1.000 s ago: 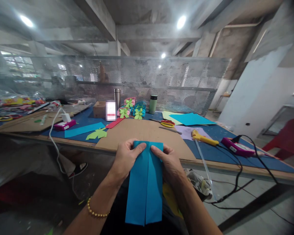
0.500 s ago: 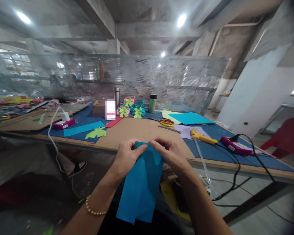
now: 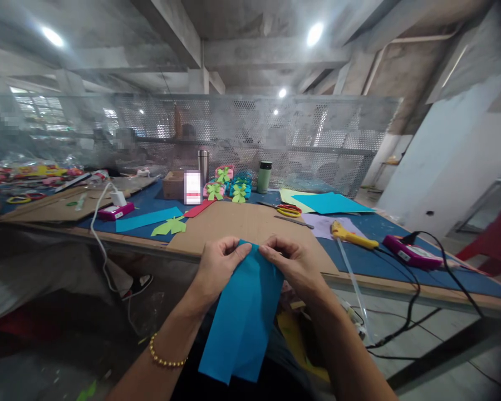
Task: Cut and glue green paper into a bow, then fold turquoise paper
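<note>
A wide strip of blue paper [image 3: 244,317] hangs down over my lap, folded at its top, with two overlapping tails at the bottom. My left hand [image 3: 221,264] pinches the upper left edge between thumb and fingers. On the upper right edge, my right hand [image 3: 290,262] is closed with its thumb on the paper, close to the left thumb. Both hands are just in front of the table's edge, before a brown cardboard sheet [image 3: 242,223]. The fingertips behind the paper are hidden.
Right of the cardboard lie red-and-yellow scissors [image 3: 288,210], a yellow glue gun [image 3: 354,236] and a purple power strip [image 3: 411,253]. At left are a blue strip [image 3: 150,219] and a green paper bow shape [image 3: 170,226]. Bow-topped pieces [image 3: 215,191] and a green tumbler [image 3: 264,177] stand behind.
The view has shifted slightly, so the table items appear further right. My thumbs remain at the top of the blue paper, the right one slightly further right. A blurred skin-toned shape appears at the left edge.
</note>
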`<state>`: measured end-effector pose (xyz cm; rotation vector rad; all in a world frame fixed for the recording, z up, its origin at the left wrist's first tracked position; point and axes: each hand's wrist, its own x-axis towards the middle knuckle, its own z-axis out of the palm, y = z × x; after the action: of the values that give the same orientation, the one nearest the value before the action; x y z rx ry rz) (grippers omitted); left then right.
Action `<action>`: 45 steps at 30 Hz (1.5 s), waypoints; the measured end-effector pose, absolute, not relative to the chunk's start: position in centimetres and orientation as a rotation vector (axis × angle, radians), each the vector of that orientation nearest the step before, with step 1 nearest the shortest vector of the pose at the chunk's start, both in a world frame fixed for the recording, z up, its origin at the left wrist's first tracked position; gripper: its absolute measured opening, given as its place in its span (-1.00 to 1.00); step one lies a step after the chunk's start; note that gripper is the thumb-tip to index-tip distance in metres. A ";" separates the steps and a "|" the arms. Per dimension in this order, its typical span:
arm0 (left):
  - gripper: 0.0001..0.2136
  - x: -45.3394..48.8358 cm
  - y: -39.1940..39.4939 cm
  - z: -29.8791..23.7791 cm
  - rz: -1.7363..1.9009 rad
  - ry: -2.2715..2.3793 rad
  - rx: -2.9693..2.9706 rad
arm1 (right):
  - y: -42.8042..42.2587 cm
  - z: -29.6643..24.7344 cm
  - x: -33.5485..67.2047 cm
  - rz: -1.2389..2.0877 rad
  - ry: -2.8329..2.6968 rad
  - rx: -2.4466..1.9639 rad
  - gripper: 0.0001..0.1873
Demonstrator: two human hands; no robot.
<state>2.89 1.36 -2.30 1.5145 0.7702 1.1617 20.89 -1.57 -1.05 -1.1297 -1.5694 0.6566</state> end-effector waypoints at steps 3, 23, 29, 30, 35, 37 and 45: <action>-0.62 2.8 1.4 -2.4 1.181 0.780 1.507 | -1.6 -1.1 20.9 0.641 -1.574 -1.135 -0.60; -0.66 3.1 2.1 -3.0 1.236 0.797 1.500 | -1.3 -1.6 21.1 0.591 -1.501 -1.130 -0.63; -0.67 3.5 1.9 -3.1 1.308 0.877 1.604 | -1.1 -1.8 21.2 0.548 -1.523 -1.135 -0.62; -0.67 3.5 1.9 -3.2 1.327 0.894 1.638 | -1.0 -1.8 21.2 0.543 -1.526 -1.133 -0.61; -0.72 3.8 1.7 -3.7 1.486 0.977 1.842 | -0.6 -1.7 21.2 0.546 -1.521 -1.124 -0.60; -0.75 3.8 1.7 -3.8 1.504 1.015 1.915 | -0.5 -1.7 21.3 0.551 -1.516 -1.129 -0.58; -0.74 3.3 2.4 -3.1 1.405 0.961 1.982 | -0.6 -1.9 21.3 0.622 -1.461 -1.144 -0.54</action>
<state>3.35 2.40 -3.15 1.9822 0.9613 1.4054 21.31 -0.63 -1.94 -1.1441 -1.4605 0.6222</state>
